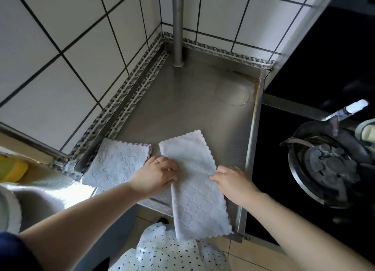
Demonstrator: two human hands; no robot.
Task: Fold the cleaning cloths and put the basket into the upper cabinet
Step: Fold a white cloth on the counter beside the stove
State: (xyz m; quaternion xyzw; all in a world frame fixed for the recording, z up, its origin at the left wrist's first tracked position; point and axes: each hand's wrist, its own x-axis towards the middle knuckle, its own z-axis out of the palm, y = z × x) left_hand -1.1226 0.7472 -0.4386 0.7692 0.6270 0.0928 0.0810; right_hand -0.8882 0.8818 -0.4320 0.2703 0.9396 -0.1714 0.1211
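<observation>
A white quilted cleaning cloth (197, 191) lies folded lengthwise on the steel counter (182, 100), its near end hanging over the front edge. My left hand (156, 174) rests on its left edge with fingers curled over the fabric. At the cloth's right edge, my right hand (231, 181) pinches the fabric with its fingertips. A second white cloth (116, 164), folded into a square with a pink edge showing, lies flat to the left by the wall. No basket is in view.
White tiled walls enclose the counter corner, with a metal pipe (178, 25) standing at the back. A gas burner (328, 169) sits in the black hob to the right. The sink (40, 193) and a yellow sponge (12, 169) are at the left.
</observation>
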